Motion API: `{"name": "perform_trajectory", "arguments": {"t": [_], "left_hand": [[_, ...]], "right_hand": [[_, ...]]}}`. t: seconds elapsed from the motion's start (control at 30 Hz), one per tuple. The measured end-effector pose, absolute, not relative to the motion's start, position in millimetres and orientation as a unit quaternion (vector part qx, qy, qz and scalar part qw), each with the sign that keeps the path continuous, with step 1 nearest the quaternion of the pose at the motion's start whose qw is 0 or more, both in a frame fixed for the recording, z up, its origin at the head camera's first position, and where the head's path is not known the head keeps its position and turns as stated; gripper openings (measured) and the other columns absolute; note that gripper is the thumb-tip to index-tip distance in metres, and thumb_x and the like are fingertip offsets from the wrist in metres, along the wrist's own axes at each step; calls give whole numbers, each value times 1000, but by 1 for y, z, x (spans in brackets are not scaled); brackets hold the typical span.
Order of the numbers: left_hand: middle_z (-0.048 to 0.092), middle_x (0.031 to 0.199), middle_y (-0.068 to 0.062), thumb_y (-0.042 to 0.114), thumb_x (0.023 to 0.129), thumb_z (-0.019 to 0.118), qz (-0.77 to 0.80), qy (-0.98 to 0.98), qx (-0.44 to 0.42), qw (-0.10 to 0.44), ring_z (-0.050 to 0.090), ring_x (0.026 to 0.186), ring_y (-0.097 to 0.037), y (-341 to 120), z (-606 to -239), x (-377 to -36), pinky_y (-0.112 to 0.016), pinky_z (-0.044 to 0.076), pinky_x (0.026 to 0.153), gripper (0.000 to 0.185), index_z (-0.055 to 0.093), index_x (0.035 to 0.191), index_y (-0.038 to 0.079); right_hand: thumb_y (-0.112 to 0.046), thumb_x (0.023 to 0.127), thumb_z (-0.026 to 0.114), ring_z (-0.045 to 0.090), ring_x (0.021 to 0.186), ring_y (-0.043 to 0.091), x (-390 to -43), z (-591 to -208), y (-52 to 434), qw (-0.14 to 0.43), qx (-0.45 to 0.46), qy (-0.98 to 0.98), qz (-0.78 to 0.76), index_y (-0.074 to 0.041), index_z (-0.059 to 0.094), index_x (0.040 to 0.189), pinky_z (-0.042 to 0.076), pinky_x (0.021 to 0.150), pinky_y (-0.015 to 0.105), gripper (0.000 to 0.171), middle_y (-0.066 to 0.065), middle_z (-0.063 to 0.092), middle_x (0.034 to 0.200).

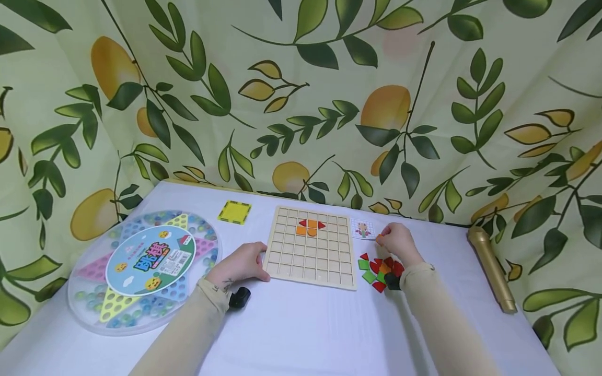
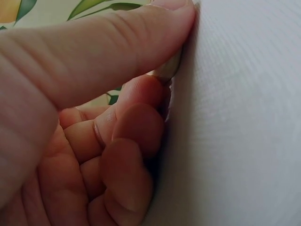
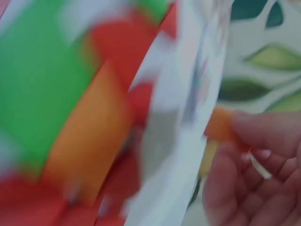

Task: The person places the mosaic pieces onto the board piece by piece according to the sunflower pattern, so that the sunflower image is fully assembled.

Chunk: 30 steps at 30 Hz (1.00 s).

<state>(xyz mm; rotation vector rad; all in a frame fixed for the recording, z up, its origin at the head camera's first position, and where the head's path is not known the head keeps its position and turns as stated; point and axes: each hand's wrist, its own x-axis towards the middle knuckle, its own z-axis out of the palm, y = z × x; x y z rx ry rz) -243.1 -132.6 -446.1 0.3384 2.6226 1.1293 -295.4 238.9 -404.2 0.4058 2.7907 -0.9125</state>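
Note:
A square wooden grid board (image 1: 301, 261) lies on the white table, with red and orange pieces (image 1: 312, 223) set together in its upper middle. My left hand (image 1: 240, 263) grips the board's left edge near the front corner, thumb along the edge and the other fingers curled. Between thumb and fingertips, my right hand (image 1: 398, 243) pinches a small orange piece (image 3: 220, 123); its full outline is hidden by the fingers. That hand is beside a small printed pattern card (image 1: 362, 228). Just in front of it lies a loose pile of red, green and orange pieces (image 1: 369, 277).
A round, clear-edged Chinese checkers set (image 1: 77, 305) with marbles takes up the table's left side. Behind the left hand lies a yellow square (image 1: 234, 212). A gold cylinder (image 1: 491, 269) lies along the right edge, and a leaf-patterned curtain (image 1: 329, 151) hangs behind the table.

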Motion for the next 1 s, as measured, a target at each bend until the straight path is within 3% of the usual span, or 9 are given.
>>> {"name": "perform_trajectory", "arguments": {"t": [0.2,0.47,0.77,1.0], "left_hand": [[51,67,-5,10,59,85,388,905,113,134,46,57,-16,-134,-448,-245,-27,37,56,71,51,121,-1],[54,64,-4,14,57,86,395,900,128,130,47,55,-14,-136,-452,-247,-27,39,56,85,45,131,-2],[54,65,-2,17,58,86,404,893,152,129,47,56,-14,-139,-455,-252,-27,38,58,90,42,134,-1],[52,66,-1,17,57,86,410,889,159,124,47,58,-13,-141,-457,-253,-27,39,64,93,40,136,-2]], "right_hand": [[-4,87,57,55,75,21,-313,-405,190,86,53,917,-385,2,59,101,49,68,28,15,16,59,98],[1,86,55,53,77,20,-324,-414,140,94,-6,924,-372,1,63,96,47,67,26,13,12,59,91],[1,85,57,51,87,23,-332,-421,131,88,-21,942,-324,-1,66,93,41,81,33,13,10,61,92],[3,82,56,51,89,25,-333,-427,128,75,-43,948,-306,0,67,94,43,84,36,16,12,62,96]]}}
